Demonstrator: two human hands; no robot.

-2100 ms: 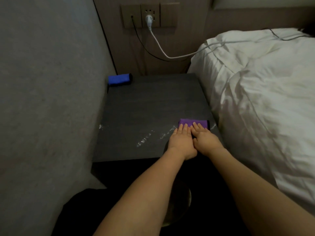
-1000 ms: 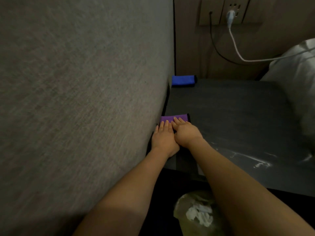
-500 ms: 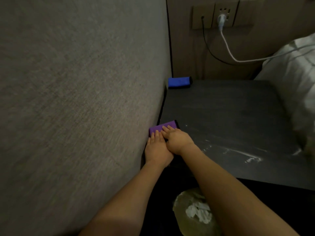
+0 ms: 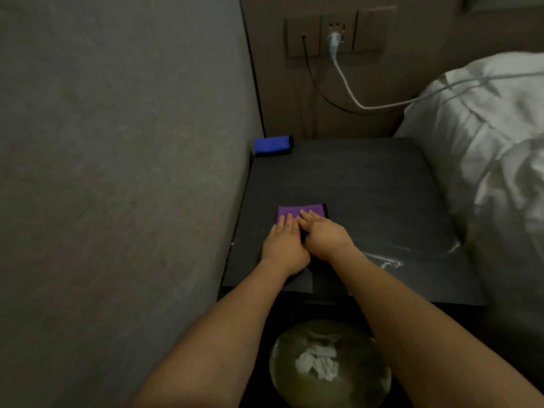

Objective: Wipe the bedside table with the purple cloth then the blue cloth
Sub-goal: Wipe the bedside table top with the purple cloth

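- Half a second ago the purple cloth (image 4: 300, 212) sat hard against the bench's left edge by the grey wall panel (image 4: 117, 172); now it lies further in from that edge and a little further from the front edge, with both hands riding along on it.
- The left hand (image 4: 284, 245) lies flat, fingers straight and together, its fingertips on the near left part of the cloth — pressing, not gripping.
- The right hand (image 4: 325, 235) is flat as well, angled inward so that it touches the left; its fingertips rest on the cloth's middle. Neither hand closes around anything.
- Two flat palms side by side probably spread the pressure across the folded pad, so it drags evenly instead of bunching.
- The bench (image 4: 368, 187) is a dark bedside top; pale wet-looking streaks (image 4: 382, 260) shine near its front right corner, seemingly marking ground already covered.
- The blue cloth (image 4: 273, 145) waits folded at the back left corner, well apart from the hands — parked out of the wiping path until its turn, I would judge.
- A white charger cable (image 4: 350, 92) runs from the wall socket (image 4: 338, 33) onto the bed (image 4: 485, 142); a lined bin (image 4: 329, 363) stands below the front edge.
- No brand, label or writing is legible anywhere.
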